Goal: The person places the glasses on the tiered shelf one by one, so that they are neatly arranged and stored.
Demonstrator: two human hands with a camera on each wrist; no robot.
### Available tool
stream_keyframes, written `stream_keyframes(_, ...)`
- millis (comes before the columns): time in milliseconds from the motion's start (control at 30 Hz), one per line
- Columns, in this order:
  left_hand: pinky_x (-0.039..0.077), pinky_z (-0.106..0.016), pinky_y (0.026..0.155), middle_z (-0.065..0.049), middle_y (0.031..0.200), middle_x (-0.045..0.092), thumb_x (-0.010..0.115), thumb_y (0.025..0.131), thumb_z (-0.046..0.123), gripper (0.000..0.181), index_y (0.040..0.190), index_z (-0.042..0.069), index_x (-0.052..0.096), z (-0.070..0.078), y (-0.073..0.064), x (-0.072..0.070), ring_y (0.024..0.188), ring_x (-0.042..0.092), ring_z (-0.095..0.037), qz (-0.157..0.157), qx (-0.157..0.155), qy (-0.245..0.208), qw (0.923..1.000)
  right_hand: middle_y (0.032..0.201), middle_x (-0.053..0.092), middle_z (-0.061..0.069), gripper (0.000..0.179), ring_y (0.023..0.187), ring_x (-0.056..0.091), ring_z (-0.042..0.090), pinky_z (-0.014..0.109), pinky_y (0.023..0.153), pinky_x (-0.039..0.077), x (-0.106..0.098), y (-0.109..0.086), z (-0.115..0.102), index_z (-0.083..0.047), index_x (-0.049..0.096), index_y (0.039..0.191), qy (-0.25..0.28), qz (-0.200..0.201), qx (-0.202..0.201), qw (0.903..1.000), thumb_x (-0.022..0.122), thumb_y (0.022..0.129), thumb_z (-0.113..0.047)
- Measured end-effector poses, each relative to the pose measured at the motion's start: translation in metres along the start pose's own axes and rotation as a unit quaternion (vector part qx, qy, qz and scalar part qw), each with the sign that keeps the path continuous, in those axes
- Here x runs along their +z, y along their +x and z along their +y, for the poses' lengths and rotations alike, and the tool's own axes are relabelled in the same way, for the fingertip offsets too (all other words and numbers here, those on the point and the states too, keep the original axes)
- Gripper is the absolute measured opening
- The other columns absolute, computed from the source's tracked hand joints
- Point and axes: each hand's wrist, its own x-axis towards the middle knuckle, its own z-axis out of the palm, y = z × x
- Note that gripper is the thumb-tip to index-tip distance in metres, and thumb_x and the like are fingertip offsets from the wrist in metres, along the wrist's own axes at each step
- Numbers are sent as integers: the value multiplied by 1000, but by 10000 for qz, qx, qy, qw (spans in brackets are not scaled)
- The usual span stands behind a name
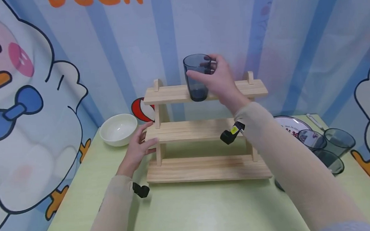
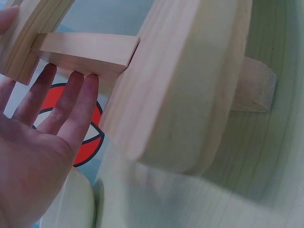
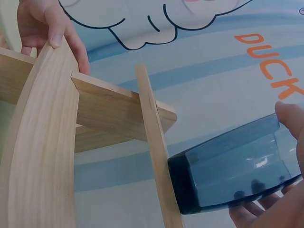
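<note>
A three-tier wooden display rack (image 1: 208, 169) stands on the table. Up at its top shelf (image 3: 154, 137), my right hand (image 1: 219, 79) grips a blue-grey tinted glass (image 1: 197, 84) by its side, thumb in front and fingers behind. The glass is upright, its base (image 3: 183, 185) right at the top board. My left hand (image 1: 137, 147) holds the left end of the middle shelf (image 1: 192, 130). In the left wrist view its fingers (image 2: 61, 107) reach to the wooden upright (image 2: 85, 50) beneath that board; the right wrist view has the thumb lying on the board.
A white bowl (image 1: 119, 130) sits left of the rack, near the left hand. To the right, several tinted glasses (image 1: 339, 142) stand close together, partly behind my right forearm. Beyond them lie a printed plate (image 1: 290, 124) and a utensil handle (image 1: 315, 121). A duck-print curtain (image 1: 122, 44) hangs behind.
</note>
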Motion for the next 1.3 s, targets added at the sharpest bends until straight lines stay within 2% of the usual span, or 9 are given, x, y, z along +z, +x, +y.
stream_keyframes(200,59,-55,96,-16,153,52,73,100,17,70,161,28,41,2,0,-1,130,58,-38,-1,-29,17,10000,156,46,8,97,136,51,22,42,111,49,4,4,-1,-28,34,163,-357,-9,267,9990,87,84,-48)
stream_keyframes(300,60,-53,96,-15,154,51,74,99,16,69,160,30,43,1,-1,-1,130,58,-37,28,-54,2,10000,156,46,10,96,135,52,22,43,111,49,6,7,1,-33,34,163,-407,-45,311,9987,86,85,-51)
stream_keyframes(567,58,-56,97,-16,155,51,72,100,15,69,161,25,41,1,-1,0,131,57,-39,25,-57,81,9999,152,48,10,91,131,52,21,44,108,50,15,11,3,-34,33,163,-319,-70,186,9993,83,88,-52)
stream_keyframes(867,57,-58,98,-15,156,50,71,101,14,71,163,22,38,2,-1,0,133,56,-40,25,-70,115,9999,151,49,9,94,132,53,21,45,108,50,19,14,2,-36,30,164,-546,-159,192,9982,81,87,-55)
stream_keyframes(1100,58,-58,97,-15,157,49,72,100,14,72,163,22,38,0,-1,0,132,55,-40,4,-6,74,10000,162,40,11,103,146,44,26,47,115,46,5,8,5,-34,19,167,-556,-613,268,9962,83,87,-52)
stream_keyframes(1300,58,-56,97,-16,157,48,72,100,16,70,162,26,40,0,0,0,133,55,-40,7,-8,111,9999,164,38,10,102,149,41,29,50,117,43,-19,-2,12,-29,20,167,-731,-854,236,9934,81,88,-53)
